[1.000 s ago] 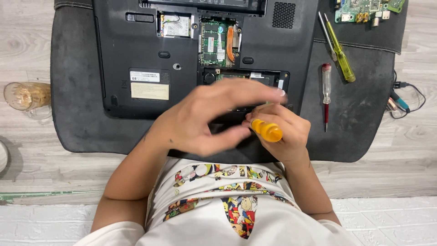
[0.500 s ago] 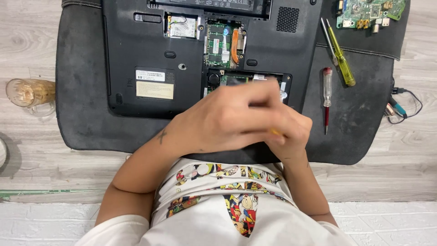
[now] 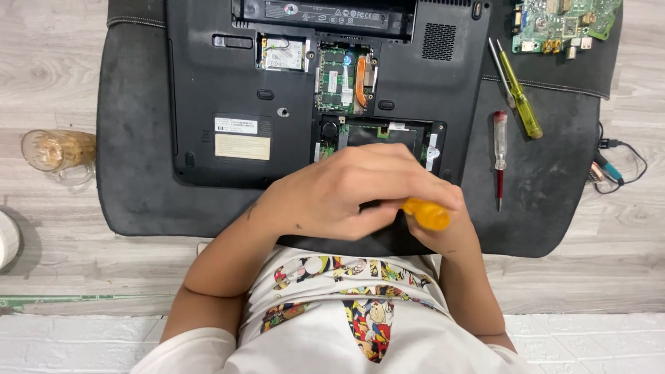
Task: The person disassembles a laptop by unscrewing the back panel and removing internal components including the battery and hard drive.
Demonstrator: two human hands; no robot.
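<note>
Gripped an orange screwdriver handle (image 3: pixel 426 213) in the right hand (image 3: pixel 443 225), fingers closed, at the near edge of the upturned black laptop (image 3: pixel 208 90). Laid the left hand (image 3: pixel 346 190) over it, fingers curled; grasp impossible to tell.

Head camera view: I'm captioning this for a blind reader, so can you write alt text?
Both hands, left hand over right hand, grip an orange-handled screwdriver at the near edge of an upturned black laptop with open compartments, on a dark mat. Two more screwdrivers lie to the right.
</note>
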